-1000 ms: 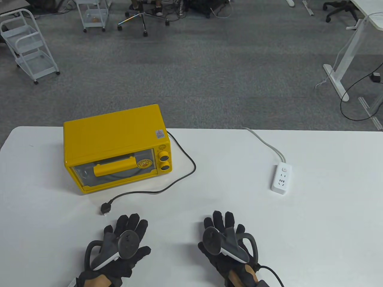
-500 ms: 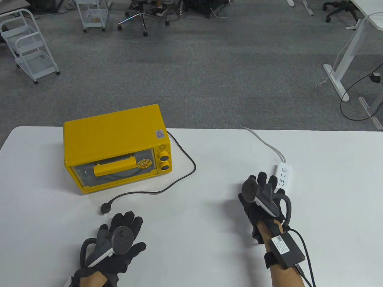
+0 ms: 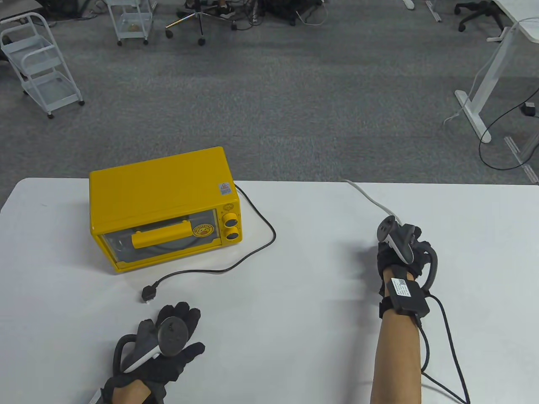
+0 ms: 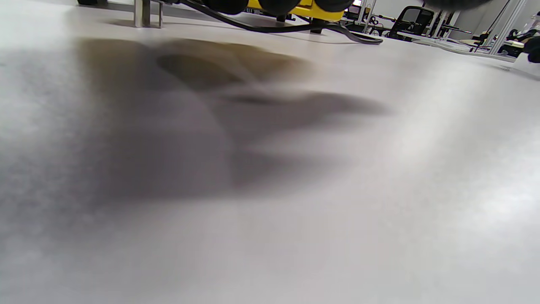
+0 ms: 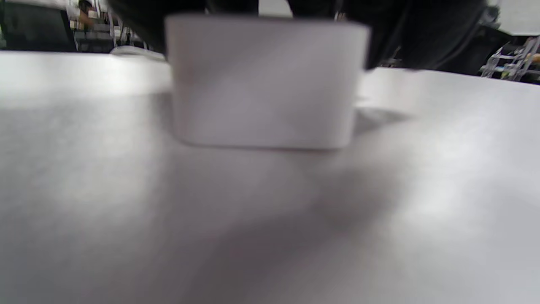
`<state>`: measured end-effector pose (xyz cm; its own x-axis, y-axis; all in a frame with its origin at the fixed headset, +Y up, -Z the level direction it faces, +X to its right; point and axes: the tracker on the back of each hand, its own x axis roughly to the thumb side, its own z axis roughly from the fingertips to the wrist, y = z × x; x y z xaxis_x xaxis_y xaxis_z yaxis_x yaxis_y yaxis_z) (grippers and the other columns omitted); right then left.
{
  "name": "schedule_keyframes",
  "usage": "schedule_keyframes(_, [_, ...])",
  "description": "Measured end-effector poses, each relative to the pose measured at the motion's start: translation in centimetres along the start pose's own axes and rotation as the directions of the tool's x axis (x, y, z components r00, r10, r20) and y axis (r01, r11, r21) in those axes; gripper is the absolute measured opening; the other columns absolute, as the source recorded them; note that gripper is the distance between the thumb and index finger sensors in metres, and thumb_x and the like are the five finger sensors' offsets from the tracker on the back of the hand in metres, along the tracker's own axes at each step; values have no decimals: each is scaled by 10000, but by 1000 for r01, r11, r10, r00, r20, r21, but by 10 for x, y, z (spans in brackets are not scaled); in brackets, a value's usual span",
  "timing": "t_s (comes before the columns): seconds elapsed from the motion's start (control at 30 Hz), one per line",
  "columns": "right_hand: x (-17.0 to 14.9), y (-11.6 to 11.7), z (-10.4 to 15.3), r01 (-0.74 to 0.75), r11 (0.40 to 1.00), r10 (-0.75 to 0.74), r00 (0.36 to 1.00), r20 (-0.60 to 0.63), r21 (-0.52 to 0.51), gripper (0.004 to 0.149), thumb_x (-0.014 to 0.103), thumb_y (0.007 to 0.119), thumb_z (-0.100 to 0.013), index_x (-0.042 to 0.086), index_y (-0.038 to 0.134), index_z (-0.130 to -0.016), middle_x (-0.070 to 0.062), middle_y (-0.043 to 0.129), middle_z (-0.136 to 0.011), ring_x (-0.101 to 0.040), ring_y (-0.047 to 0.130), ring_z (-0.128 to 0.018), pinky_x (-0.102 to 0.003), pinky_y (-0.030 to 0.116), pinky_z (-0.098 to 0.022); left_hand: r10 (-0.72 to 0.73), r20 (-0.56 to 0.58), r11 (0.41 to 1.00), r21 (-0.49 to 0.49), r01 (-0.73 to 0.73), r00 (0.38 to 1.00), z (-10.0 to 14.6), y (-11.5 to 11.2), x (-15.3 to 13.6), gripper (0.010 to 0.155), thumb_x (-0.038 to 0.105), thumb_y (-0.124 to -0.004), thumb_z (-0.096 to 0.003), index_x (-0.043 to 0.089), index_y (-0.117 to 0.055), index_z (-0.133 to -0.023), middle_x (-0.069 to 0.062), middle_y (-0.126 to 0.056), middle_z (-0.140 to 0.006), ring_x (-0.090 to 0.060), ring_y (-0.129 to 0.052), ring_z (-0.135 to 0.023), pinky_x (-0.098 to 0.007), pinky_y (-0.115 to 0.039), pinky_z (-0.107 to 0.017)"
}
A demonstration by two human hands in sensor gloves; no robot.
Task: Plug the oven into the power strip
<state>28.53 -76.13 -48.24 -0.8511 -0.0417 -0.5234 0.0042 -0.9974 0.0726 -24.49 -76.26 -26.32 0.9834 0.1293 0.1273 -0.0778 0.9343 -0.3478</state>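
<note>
The yellow oven [image 3: 160,198] stands at the table's back left. Its black cord [image 3: 261,248] loops right and back to the black plug [image 3: 149,293], which lies loose on the table in front of the oven. My left hand [image 3: 177,322] lies open with fingers spread, just short of the plug and not touching it. My right hand [image 3: 402,246] covers the white power strip, which is hidden in the table view. In the right wrist view the strip's end [image 5: 265,84] shows with my dark fingers [image 5: 422,38] down both of its sides.
The strip's white cable [image 3: 370,198] runs to the table's [image 3: 294,336] far edge. The oven's underside [image 4: 295,10] and cord [image 4: 270,28] show at the top of the left wrist view. Carts and chairs stand on the floor beyond.
My right hand has moved from the front middle of the table up and right onto the power strip. My left hand has shifted slightly left, staying below the plug.
</note>
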Motion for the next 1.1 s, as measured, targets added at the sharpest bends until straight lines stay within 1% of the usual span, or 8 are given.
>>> schedule_keyframes(0.07, [2, 1, 0, -5, 1000, 5, 1000, 8, -29, 637, 432, 722, -498, 326, 493, -1083, -242, 485, -1153, -429, 833, -935, -565, 743, -633, -6, 6, 1000, -4, 6, 1000, -1, -1, 2, 854, 661, -537, -394, 377, -319, -1169, 13, -237, -1315, -379, -324, -1222, -709, -382, -791])
schedule_keyframes(0.17, [5, 2, 4, -46, 998, 47, 998, 31, -43, 641, 414, 746, -494, 318, 505, -1080, -248, 497, -1153, -456, 869, -858, -546, 757, -606, -8, 10, 1000, 0, 8, 1000, -1, -1, 4, 849, 659, -538, -396, 377, -321, -1168, 14, -237, -1315, -377, -327, -1222, -708, -382, -791])
schedule_keyframes(0.37, [8, 0, 29, -97, 995, 93, 985, 144, 23, 707, 479, 768, -485, 349, 434, -1094, -234, 400, -1173, -418, 913, -742, -486, 789, -553, -13, 23, 1000, 5, 12, 1000, -1, -1, 6, 844, 654, -539, -401, 375, -324, -1168, 14, -241, -1314, -376, -333, -1221, -708, -386, -790])
schedule_keyframes(0.5, [12, -4, 60, -160, 987, 147, 948, 283, 22, 678, 531, 769, -473, 374, 494, -1073, -130, 459, -1165, -366, 986, -652, -449, 837, -493, -20, 41, 1000, 8, 20, 999, 0, -2, 7, 840, 651, -542, -404, 377, -325, -1167, 15, -240, -1314, -377, -333, -1221, -708, -387, -789])
schedule_keyframes(0.73, [19, -3, 123, -153, 988, 127, 895, 428, 26, 637, 548, 766, -476, 383, 573, -1061, -129, 526, -1154, -360, 1015, -593, -439, 853, -453, -21, 69, 1000, 10, 21, 997, 2, -3, 11, 831, 644, -547, -411, 374, -334, -1168, 17, -244, -1313, -375, -338, -1220, -707, -387, -789])
schedule_keyframes(0.87, [20, -4, 160, -112, 992, 70, 873, 482, 59, 625, 568, 726, -474, 361, 634, -1056, -194, 601, -1138, -322, 1041, -555, -414, 876, -427, -35, 84, 999, 1, 35, 996, 2, -5, 14, 827, 642, -548, -413, 375, -338, -1167, 18, -247, -1313, -373, -340, -1221, -706, -388, -790])
schedule_keyframes(1.0, [21, -7, 193, -42, 992, -23, 862, 506, 118, 529, 425, 706, -506, 341, 696, -1029, -225, 660, -1101, -291, 1058, -556, -399, 900, -416, -39, 94, 999, 1, 39, 995, 2, -5, 16, 821, 639, -550, -416, 375, -346, -1167, 20, -248, -1313, -374, -343, -1220, -706, -389, -789])
schedule_keyframes(1.1, [28, -7, 219, -96, 976, -30, 834, 551, 198, 553, 262, 705, -514, 324, 620, -1056, -241, 571, -1127, -286, 1044, -608, -392, 905, -450, -35, 94, 999, -4, 36, 995, 2, -5, 15, 816, 635, -554, -421, 377, -347, -1167, 19, -250, -1313, -371, -343, -1221, -706, -387, -790])
